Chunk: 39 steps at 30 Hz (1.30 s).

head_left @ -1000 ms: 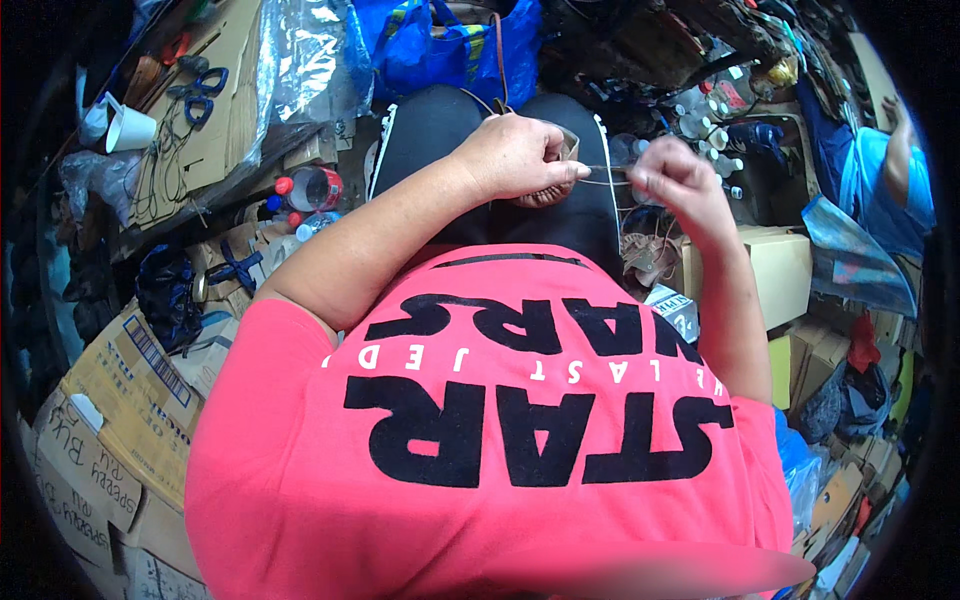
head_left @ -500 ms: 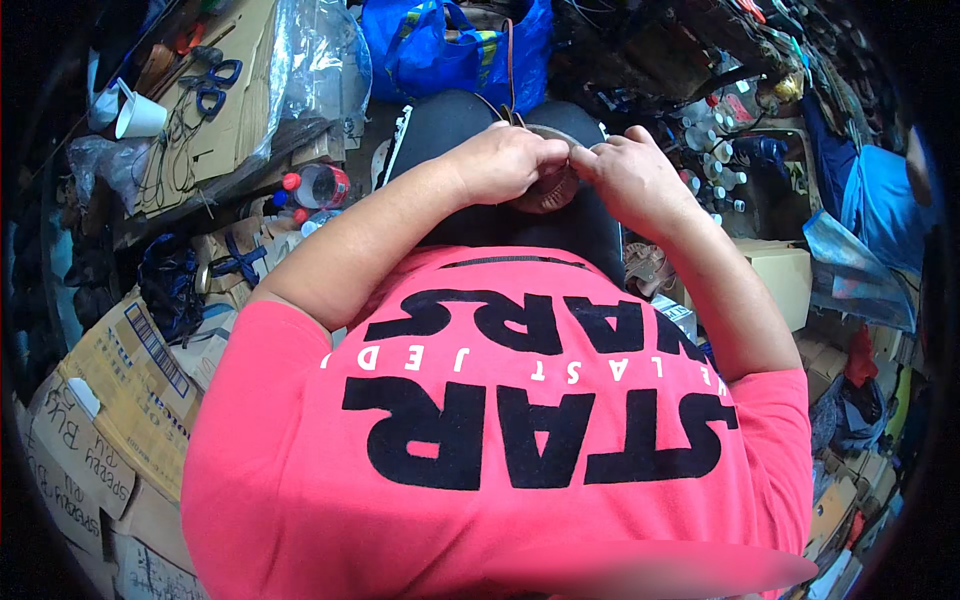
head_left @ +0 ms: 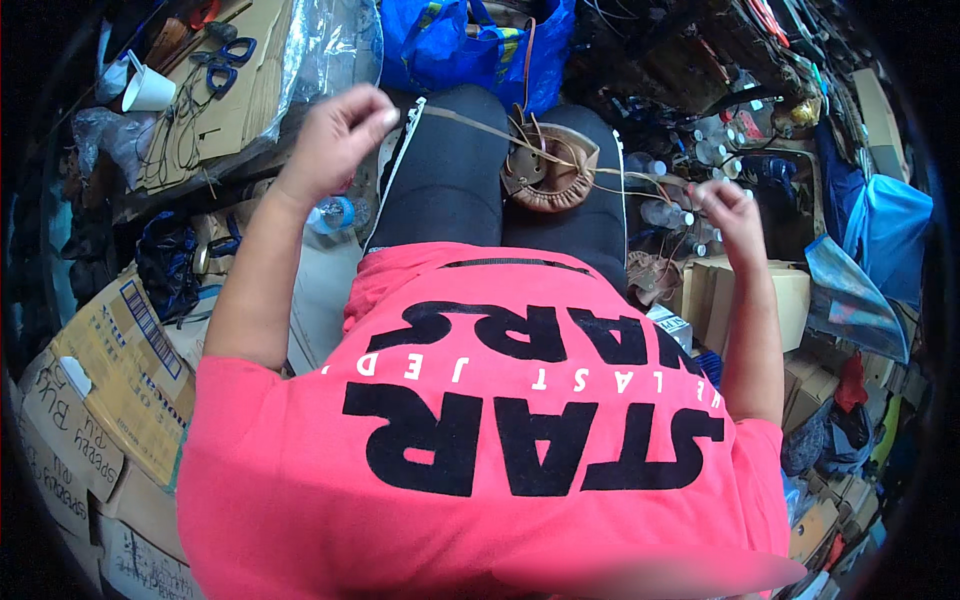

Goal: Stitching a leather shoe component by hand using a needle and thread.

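Observation:
A brown leather moccasin with a gathered, stitched toe sits between my knees. From it a tan thread stretches out to both sides. My left hand is closed, raised beyond my left knee, with the thread running toward its fingertips; the grip itself is blurred. Out past my right knee, my right hand pinches the other side of the thread, where several loose strands trail down. Neither hand touches the moccasin.
A blue bag stands beyond my knees. To the left are blue-handled scissors on cardboard, a white cup and a plastic bottle. Several bottles and a cardboard box lie to the right.
Both hands were together at the moccasin; they have moved apart, left and right, drawing the thread out between them. The moccasin is now uncovered on my lap.

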Each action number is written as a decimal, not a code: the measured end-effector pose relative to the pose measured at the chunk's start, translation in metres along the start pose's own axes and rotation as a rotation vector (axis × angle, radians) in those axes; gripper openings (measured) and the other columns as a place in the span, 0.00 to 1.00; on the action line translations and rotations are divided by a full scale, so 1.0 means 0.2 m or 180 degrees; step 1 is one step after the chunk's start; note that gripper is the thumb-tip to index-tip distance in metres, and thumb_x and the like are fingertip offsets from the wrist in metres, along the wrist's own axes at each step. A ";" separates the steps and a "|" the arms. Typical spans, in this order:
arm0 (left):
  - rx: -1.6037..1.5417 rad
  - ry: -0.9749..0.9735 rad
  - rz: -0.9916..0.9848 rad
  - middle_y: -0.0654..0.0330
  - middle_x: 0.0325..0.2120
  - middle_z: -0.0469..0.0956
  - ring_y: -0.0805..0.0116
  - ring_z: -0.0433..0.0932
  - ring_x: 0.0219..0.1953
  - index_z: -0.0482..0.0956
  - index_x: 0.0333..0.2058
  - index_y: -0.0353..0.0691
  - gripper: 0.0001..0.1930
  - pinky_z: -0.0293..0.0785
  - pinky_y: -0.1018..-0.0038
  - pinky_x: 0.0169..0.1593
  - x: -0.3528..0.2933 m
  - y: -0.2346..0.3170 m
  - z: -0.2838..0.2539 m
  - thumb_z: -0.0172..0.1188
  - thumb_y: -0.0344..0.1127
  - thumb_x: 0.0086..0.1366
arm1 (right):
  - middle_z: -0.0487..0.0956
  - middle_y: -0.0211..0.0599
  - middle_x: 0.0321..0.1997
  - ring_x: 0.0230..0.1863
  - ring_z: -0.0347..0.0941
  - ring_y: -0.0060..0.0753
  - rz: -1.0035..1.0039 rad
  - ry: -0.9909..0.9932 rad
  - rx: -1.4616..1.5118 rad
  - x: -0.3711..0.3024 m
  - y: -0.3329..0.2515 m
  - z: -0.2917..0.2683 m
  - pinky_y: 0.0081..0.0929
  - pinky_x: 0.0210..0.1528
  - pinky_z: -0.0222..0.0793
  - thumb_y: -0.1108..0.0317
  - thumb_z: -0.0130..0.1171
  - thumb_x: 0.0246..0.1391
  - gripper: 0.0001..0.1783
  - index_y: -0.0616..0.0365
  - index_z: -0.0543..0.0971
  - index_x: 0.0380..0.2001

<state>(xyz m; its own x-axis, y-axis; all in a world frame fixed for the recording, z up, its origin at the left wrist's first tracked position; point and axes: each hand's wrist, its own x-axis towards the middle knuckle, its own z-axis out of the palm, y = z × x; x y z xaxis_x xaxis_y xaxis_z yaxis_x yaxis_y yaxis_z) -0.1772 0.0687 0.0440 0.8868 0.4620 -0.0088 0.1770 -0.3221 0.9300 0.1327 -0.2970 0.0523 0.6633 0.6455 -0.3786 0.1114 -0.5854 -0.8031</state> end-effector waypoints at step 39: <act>0.0959 -0.0568 0.1019 0.53 0.37 0.77 0.58 0.77 0.40 0.74 0.37 0.40 0.11 0.72 0.68 0.42 0.27 0.14 0.63 0.60 0.35 0.56 | 0.72 0.21 0.29 0.31 0.62 0.13 -0.0177 -0.0833 0.0761 0.10 -0.17 0.47 0.16 0.34 0.59 0.56 0.58 0.56 0.15 0.57 0.76 0.36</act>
<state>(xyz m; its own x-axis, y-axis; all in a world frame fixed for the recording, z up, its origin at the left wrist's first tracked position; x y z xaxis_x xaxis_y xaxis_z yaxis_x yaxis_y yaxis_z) -0.0707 -0.0191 0.0232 0.9718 0.1597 0.1735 -0.0248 -0.6627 0.7485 0.0730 -0.2186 0.0280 0.4458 0.7950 -0.4115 -0.0549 -0.4345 -0.8990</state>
